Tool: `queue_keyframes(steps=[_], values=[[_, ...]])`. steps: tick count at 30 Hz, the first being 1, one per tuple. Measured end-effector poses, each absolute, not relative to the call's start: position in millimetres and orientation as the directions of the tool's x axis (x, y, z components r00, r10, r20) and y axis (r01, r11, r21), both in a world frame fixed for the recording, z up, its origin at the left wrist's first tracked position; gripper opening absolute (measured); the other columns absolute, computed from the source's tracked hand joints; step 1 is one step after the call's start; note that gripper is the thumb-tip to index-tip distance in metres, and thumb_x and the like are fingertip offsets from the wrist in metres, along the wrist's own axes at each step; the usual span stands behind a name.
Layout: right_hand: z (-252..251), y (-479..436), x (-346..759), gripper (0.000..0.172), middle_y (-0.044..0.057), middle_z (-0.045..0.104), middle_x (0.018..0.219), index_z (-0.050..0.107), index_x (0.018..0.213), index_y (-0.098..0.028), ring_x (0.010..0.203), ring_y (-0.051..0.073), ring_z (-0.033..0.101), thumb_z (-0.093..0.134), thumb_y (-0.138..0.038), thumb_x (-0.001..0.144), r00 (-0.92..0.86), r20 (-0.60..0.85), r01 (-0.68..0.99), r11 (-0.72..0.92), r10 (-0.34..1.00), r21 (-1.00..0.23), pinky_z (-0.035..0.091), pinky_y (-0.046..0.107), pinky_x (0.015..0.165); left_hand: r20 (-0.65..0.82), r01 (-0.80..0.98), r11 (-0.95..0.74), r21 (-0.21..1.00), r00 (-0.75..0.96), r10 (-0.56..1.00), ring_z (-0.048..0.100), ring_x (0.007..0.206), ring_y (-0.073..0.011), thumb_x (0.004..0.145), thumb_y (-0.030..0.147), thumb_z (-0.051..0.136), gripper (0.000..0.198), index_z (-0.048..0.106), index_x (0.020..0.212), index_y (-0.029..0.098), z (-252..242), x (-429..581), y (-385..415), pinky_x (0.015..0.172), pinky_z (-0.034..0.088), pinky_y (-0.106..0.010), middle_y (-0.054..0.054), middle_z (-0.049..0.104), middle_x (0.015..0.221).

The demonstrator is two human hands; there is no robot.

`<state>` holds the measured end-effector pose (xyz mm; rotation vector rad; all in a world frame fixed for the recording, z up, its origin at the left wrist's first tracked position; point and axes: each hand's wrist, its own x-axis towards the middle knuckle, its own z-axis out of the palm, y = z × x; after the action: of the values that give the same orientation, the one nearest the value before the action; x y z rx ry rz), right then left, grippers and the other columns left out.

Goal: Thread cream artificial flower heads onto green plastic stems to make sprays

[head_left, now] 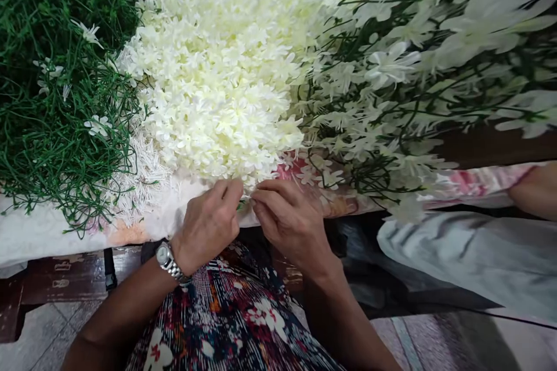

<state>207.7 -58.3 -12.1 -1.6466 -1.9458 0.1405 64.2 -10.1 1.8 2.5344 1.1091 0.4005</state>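
My left hand, with a silver watch at the wrist, is closed in a pinch at the table's near edge. A bit of green stem shows at its fingertips. Close beside it, my right hand is also pinched shut, its fingertips almost meeting the left ones. What lies between the right fingers is too small to make out. Just beyond both hands rises a large heap of loose white artificial blossoms. Short white stamen pieces are piled to its left.
A mound of green artificial stems covers the left of the table. Stems with white flowers attached are heaped at the right. The patterned cloth runs along the front edge. Another person's light-clothed leg is at the right.
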Motion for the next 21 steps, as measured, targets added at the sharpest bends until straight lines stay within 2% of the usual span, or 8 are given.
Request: queue_keyframes(steps=[3,6,9,11,13,16,19,21], values=[[-12.9,-58.1,210.2,0.014,0.007,0.055,0.086,0.055,0.085,-0.017,0.083,0.014,0.052,0.046,-0.010,0.076,-0.077,0.373,0.833,0.265,0.925,-0.485,0.046,0.028,0.075,0.107,0.695,-0.667,0.271,0.666,0.738,0.052,0.060,-0.0157,0.070,0.006,0.039,0.022,0.051,0.088,0.013,1.0,73.3,-7.3,0.045,0.040,-0.024,-0.006,0.056,0.077],[-15.3,-58.9,212.8,0.015,0.007,0.055,0.086,0.055,0.085,-0.016,0.083,0.013,0.052,0.049,-0.008,0.074,-0.067,0.395,0.789,0.291,0.916,-0.541,0.046,0.028,0.074,0.144,0.699,-0.673,0.242,0.660,0.737,0.050,0.058,-0.0150,0.070,0.004,0.038,0.019,0.052,0.079,0.013,1.2,74.2,-7.4,0.044,0.038,-0.024,-0.005,0.055,0.071],[-18.2,-59.3,212.4,0.016,0.007,0.055,0.086,0.055,0.085,-0.016,0.082,0.013,0.052,0.051,-0.007,0.072,-0.052,0.428,0.768,0.310,0.902,-0.560,0.046,0.027,0.073,0.198,0.681,-0.639,0.358,0.613,0.765,0.050,0.059,-0.0128,0.071,0.002,0.039,0.024,0.054,0.086,0.012,3.1,64.9,-11.0,0.048,0.040,-0.023,-0.004,0.056,0.071],[-20.0,-58.9,210.9,0.015,0.007,0.056,0.083,0.055,0.085,-0.016,0.080,0.013,0.053,0.052,-0.008,0.072,-0.054,0.449,0.783,0.317,0.892,-0.536,0.046,0.027,0.072,0.211,0.637,-0.557,0.533,0.537,0.817,0.051,0.061,-0.0114,0.073,0.004,0.042,0.022,0.056,0.088,0.013,4.9,54.6,-14.0,0.053,0.043,-0.023,-0.003,0.057,0.071],[-21.4,-57.9,209.1,0.015,0.006,0.057,0.081,0.055,0.084,-0.017,0.077,0.014,0.053,0.053,-0.009,0.072,-0.071,0.466,0.809,0.324,0.882,-0.490,0.046,0.028,0.071,0.176,0.550,-0.405,0.731,0.421,0.890,0.051,0.061,-0.0097,0.074,0.009,0.048,0.015,0.059,0.083,0.014,6.4,43.2,-16.4,0.056,0.043,-0.022,-0.003,0.059,0.070],[-20.7,-56.2,206.3,0.014,0.005,0.057,0.077,0.055,0.083,-0.017,0.074,0.014,0.052,0.055,-0.010,0.071,-0.085,0.499,0.836,0.334,0.862,-0.436,0.046,0.028,0.068,-0.045,0.303,-0.031,0.953,0.240,0.970,0.046,0.050,-0.0054,0.069,0.016,0.059,0.006,0.061,0.074,0.015,6.3,28.0,-18.3,0.046,0.039,-0.018,0.000,0.058,0.062],[-12.9,-54.9,200.6,0.017,0.004,0.057,0.073,0.054,0.084,-0.017,0.071,0.014,0.052,0.056,-0.008,0.069,-0.085,0.556,0.825,0.371,0.827,-0.425,0.045,0.027,0.065,-0.296,-0.077,0.318,0.945,0.211,0.932,0.034,0.037,-0.0011,0.062,0.020,0.067,0.010,0.063,0.069,0.015,3.6,18.3,-19.2,0.035,0.028,-0.014,0.004,0.051,0.051],[-3.5,-54.5,193.6,0.019,0.003,0.056,0.072,0.054,0.085,-0.017,0.068,0.012,0.052,0.056,-0.006,0.069,-0.101,0.565,0.773,0.422,0.819,-0.473,0.045,0.025,0.063,-0.345,-0.259,0.404,0.877,0.246,0.906,0.030,0.034,0.0004,0.059,0.021,0.069,0.012,0.063,0.067,0.014,1.9,15.4,-20.1,0.033,0.023,-0.013,0.005,0.048,0.049]])
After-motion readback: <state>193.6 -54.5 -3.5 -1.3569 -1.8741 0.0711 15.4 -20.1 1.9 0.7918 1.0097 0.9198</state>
